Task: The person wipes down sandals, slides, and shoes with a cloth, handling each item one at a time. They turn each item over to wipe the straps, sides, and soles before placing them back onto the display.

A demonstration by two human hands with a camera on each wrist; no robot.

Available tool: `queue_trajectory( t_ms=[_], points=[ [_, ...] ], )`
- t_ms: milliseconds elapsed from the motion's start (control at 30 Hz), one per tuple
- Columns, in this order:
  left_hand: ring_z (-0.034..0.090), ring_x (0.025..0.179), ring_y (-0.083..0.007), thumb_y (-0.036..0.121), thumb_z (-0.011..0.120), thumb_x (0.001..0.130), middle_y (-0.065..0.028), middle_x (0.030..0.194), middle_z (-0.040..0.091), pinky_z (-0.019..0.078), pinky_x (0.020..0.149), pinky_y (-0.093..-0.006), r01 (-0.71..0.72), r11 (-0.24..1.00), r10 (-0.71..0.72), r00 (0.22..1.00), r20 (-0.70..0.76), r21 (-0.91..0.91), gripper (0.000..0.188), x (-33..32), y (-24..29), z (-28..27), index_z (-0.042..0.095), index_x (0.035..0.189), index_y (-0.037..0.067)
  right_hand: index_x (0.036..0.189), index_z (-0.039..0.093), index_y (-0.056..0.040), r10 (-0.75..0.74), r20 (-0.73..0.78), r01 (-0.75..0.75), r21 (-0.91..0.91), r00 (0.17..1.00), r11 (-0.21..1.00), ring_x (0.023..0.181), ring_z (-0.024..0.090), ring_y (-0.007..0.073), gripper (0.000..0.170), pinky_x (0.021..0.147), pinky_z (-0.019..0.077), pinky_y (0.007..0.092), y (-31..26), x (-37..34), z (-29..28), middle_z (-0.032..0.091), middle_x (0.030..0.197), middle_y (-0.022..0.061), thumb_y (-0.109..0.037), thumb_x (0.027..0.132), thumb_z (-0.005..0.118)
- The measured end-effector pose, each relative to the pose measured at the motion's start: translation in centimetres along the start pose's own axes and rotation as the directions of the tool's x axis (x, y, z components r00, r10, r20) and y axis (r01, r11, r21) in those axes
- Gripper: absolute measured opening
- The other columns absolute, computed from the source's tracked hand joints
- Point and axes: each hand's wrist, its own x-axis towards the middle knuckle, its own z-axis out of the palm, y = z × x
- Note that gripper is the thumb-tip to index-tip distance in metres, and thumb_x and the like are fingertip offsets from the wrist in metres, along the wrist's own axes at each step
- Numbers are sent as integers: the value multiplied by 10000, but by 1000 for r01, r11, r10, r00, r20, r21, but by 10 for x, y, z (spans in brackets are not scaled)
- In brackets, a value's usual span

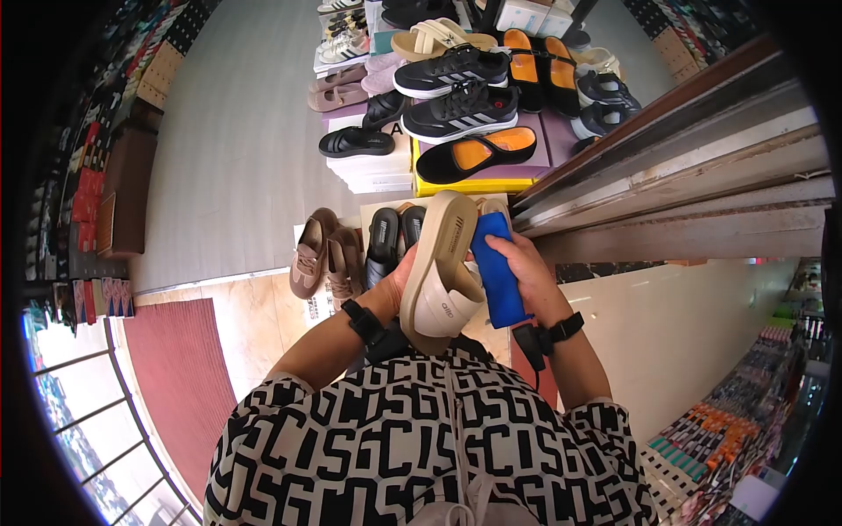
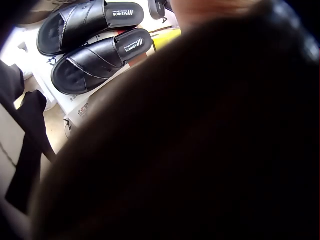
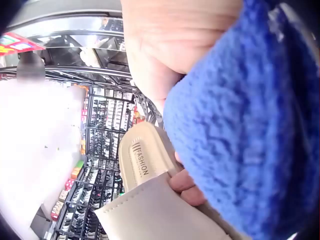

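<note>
Your left hand point(image 1: 404, 273) grips the cream slide sandal point(image 1: 438, 280) by its sole point(image 1: 417, 302), fingers mostly hidden; just to the right, your right hand point(image 1: 525, 265) pinches the blue cloth point(image 1: 499, 279), thumb on top. The sandal should be light, its strap point(image 1: 449, 307) pliant: hold the firmer sole edge.

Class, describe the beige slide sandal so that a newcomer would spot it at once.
In the head view, find the letter-patterned top at the bottom. Just above it, the left hand holds a beige slide sandal, beside the blue cloth in the right hand. Unlike the nearby black slides, it is pale and held up.
</note>
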Motion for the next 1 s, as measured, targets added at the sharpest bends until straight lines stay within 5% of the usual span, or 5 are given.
queue_trajectory(
  t_ms=[333,433,500,833,1000],
  points=[
    [643,904,-269,483,391,946,-124,1031,620,558,781,-426,23,956,22,989,-149,294,499,-6,-1,5,507,1220,83,1128,579,3,-70,74,93,-380,995,920,765,615,142,375,680,509,285,-62,31,25,637,908,78,-209,821,617],
    [648,881,-249,521,417,931,-100,1010,632,557,761,-413,44,968,-13,991,-130,245,499,-6,-8,16,544,1178,106,1161,585,-43,-261,138,288,-629,955,722,879,633,184,373,752,504,296,-72,28,37,646,1025,76,-152,806,617],
    [653,845,-235,535,433,924,-80,979,644,553,750,-410,75,962,-30,985,-171,263,498,-7,-7,17,578,1132,106,1187,574,-79,-492,316,404,-911,812,82,993,610,271,405,820,492,347,-69,27,45,615,1111,107,-122,785,598],
    [598,1074,-294,722,396,841,-140,1180,614,461,943,-473,108,941,-9,955,-295,320,687,-6,-3,16,568,1221,176,1135,610,-146,-328,666,557,-743,670,-371,932,564,307,398,780,471,420,-32,-31,95,541,1051,109,-74,744,590],
    [565,1116,-286,773,419,784,-145,1204,589,449,961,-456,87,995,-69,960,273,-57,746,-8,2,5,560,1231,192,1068,614,-108,-318,761,540,-633,566,-554,850,550,247,322,741,467,362,-21,-61,114,527,938,93,-129,747,592]
  ],
)
